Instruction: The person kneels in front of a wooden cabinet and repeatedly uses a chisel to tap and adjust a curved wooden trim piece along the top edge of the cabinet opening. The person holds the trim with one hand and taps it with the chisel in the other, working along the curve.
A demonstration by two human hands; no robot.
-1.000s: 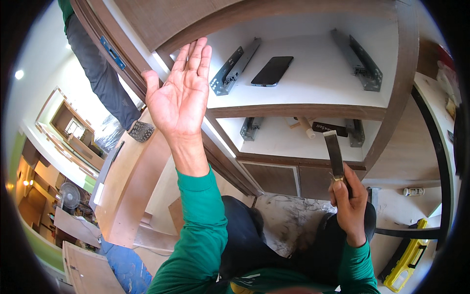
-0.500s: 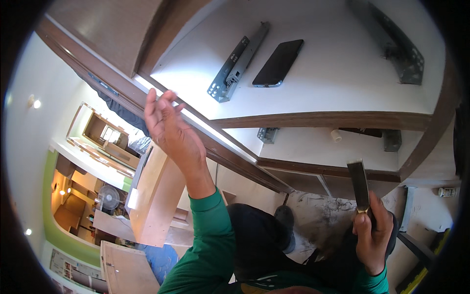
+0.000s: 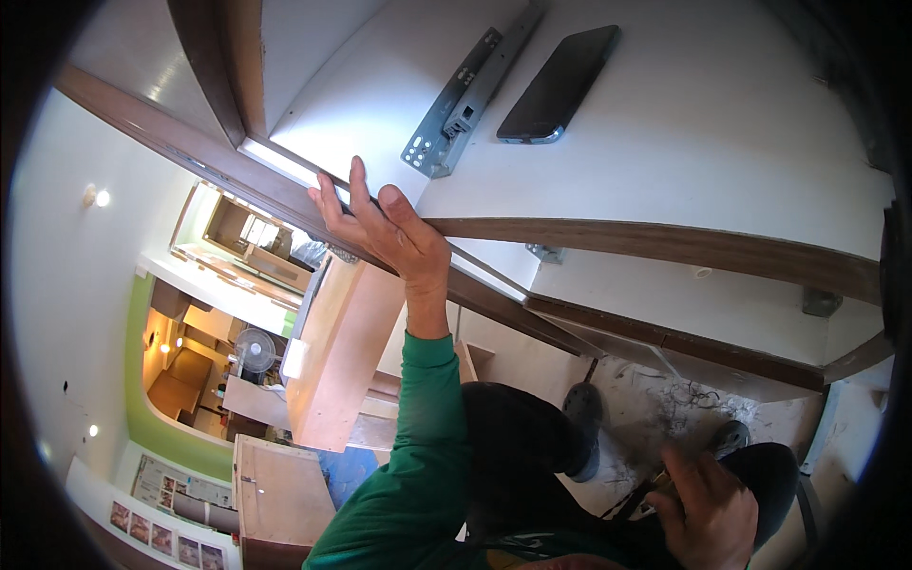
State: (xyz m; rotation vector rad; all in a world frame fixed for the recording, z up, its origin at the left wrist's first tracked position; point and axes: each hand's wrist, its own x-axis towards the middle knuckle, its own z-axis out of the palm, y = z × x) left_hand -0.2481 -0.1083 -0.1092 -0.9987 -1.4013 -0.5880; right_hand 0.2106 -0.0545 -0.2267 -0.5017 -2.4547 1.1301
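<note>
My left hand rests with fingers spread on the brown cabinet edge, beside a white strip. Low on the right, my right hand is curled and partly smeared by motion. It is closed on a chisel, of which little more than a brassy glint shows now; its blade is mostly hidden. Above my left hand, a grey metal drawer slide with a perforated plate lies on the white cabinet panel. A dark phone lies to the right of the slide.
A brown divider crosses the cabinet; below it is a second white compartment with metal brackets. Plywood boxes stand to the left, with a fan beyond. Debris litters the floor near my shoes.
My left hand has come down from the air onto the cabinet edge. My right hand has lowered and turned, taking the chisel blade out of clear sight. The view has moved closer to the cabinet.
</note>
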